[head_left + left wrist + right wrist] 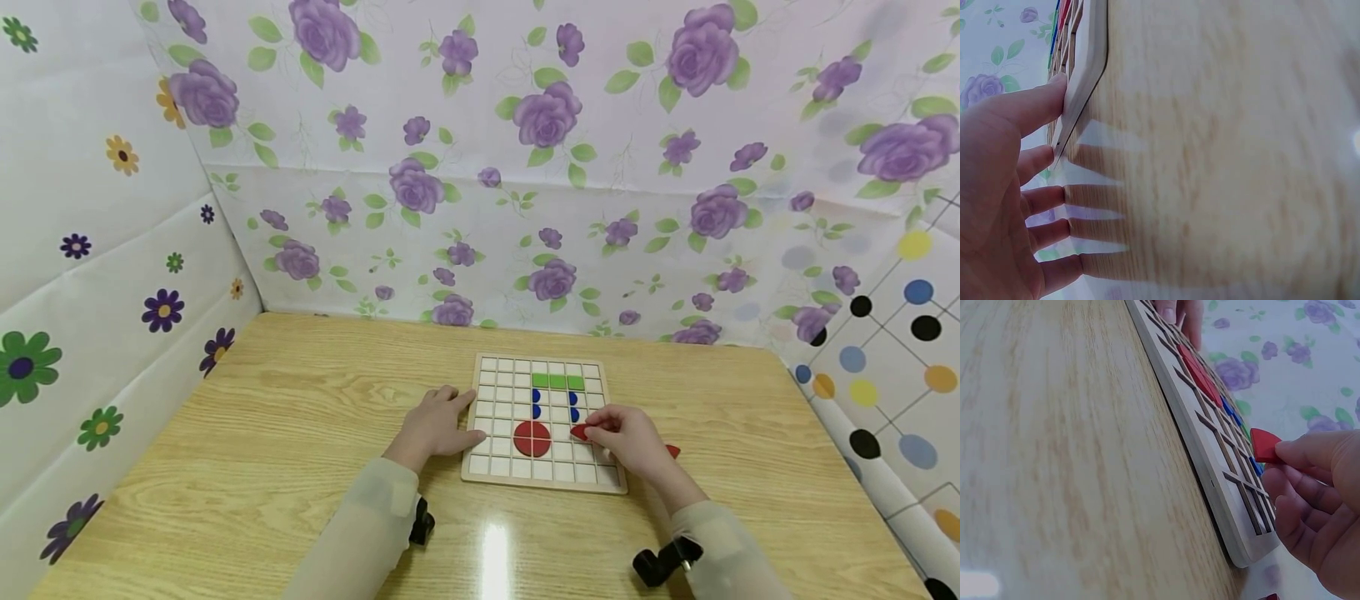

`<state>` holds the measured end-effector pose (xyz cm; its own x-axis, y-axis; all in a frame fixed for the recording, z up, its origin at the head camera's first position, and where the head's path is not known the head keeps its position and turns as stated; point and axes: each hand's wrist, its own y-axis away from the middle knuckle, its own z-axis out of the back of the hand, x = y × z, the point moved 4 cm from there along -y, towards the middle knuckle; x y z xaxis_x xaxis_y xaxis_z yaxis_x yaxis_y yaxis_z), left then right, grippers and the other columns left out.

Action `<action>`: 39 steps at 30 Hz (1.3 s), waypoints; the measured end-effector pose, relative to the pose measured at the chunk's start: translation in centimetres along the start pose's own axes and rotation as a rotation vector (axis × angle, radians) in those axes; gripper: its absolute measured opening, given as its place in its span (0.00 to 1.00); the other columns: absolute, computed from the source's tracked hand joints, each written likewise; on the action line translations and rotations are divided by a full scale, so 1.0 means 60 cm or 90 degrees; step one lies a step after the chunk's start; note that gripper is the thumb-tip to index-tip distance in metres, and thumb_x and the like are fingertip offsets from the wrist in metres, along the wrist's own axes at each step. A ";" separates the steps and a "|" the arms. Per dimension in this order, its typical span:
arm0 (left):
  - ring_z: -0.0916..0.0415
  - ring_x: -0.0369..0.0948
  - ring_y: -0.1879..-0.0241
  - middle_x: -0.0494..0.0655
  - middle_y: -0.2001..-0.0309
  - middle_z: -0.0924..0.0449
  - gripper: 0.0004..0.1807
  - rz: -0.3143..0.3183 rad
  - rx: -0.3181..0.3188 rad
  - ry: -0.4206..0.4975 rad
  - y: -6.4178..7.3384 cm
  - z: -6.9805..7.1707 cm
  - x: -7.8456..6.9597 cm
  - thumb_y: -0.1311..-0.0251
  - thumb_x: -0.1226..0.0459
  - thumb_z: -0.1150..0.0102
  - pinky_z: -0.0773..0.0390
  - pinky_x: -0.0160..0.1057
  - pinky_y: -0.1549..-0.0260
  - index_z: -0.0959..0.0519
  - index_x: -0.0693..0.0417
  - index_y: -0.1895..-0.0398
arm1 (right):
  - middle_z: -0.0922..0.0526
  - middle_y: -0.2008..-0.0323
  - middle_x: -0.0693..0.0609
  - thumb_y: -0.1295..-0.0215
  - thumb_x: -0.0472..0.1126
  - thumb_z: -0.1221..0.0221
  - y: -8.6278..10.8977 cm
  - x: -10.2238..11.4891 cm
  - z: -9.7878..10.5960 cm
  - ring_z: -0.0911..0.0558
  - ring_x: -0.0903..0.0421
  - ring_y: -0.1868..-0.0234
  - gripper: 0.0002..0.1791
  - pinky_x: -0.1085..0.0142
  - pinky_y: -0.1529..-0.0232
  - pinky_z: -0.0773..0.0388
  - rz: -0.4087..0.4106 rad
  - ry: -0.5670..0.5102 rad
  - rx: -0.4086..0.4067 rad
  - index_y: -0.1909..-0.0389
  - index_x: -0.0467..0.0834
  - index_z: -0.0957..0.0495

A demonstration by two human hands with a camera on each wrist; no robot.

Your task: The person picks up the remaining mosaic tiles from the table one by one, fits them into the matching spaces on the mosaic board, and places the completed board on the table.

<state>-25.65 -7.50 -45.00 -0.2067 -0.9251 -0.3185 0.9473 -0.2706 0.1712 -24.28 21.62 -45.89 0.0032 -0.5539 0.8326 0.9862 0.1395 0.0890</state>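
1. Right grip (630,437): closed to a pinch, thumb against index finger, with a red quarter-circle piece (580,432) between them. My remaining fingers curl loosely below it.
2. Piece position: over the right part of the gridded board (543,484), just nearer than the right-hand column of blue half-circles (574,413). I cannot tell whether it touches the grid.
3. Left grip (437,425): spread wide, grasping nothing. My thumb rests on the board's left rim; the index fingertip is at the same edge, farther along.
4. Arms: both reach in from the near side, in pale sleeves (360,533), with a black mount (660,564) at each wrist.
5. Head view gives the full layout: three green squares (557,382) in a row toward the far edge, two blue columns nearer, then a red disc (525,432) of four quarters, left of my pinched piece.
6. Right wrist view shows the piece's curved edge, partly covered by fingers in the head view.
7. Left wrist view shows finger shadows on the worktop (225,467); the coloured pieces are mere slivers there.
8. Second red piece (672,451): beside my right wrist in the head view, right of the board.
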 end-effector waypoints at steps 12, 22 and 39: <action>0.42 0.54 0.33 0.52 0.31 0.40 0.39 0.000 -0.002 0.003 0.000 -0.001 0.000 0.42 0.41 0.44 0.27 0.58 0.48 0.40 0.39 0.28 | 0.19 0.72 0.46 0.38 0.37 0.39 -0.007 0.009 -0.005 0.28 0.58 0.82 0.05 0.70 0.83 0.30 0.007 0.005 0.024 0.62 0.40 0.20; 0.42 0.54 0.33 0.53 0.31 0.40 0.39 -0.001 0.001 0.001 0.000 -0.001 0.000 0.42 0.41 0.44 0.27 0.58 0.48 0.41 0.39 0.28 | 0.19 0.70 0.50 0.40 0.37 0.38 -0.015 0.012 -0.013 0.26 0.57 0.72 0.04 0.69 0.73 0.28 0.035 0.058 0.018 0.65 0.42 0.19; 0.43 0.54 0.33 0.52 0.30 0.41 0.40 0.002 0.003 -0.004 -0.006 -0.006 0.005 0.43 0.39 0.45 0.27 0.58 0.49 0.42 0.37 0.28 | 0.18 0.68 0.52 0.39 0.36 0.39 -0.028 0.026 -0.026 0.26 0.59 0.69 0.03 0.68 0.68 0.28 0.080 0.111 0.031 0.65 0.43 0.18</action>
<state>-26.00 -7.60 -45.48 -0.2052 -0.9277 -0.3118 0.9470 -0.2687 0.1762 -25.71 19.27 -45.61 0.1584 -0.6622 0.7324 0.9670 0.2538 0.0204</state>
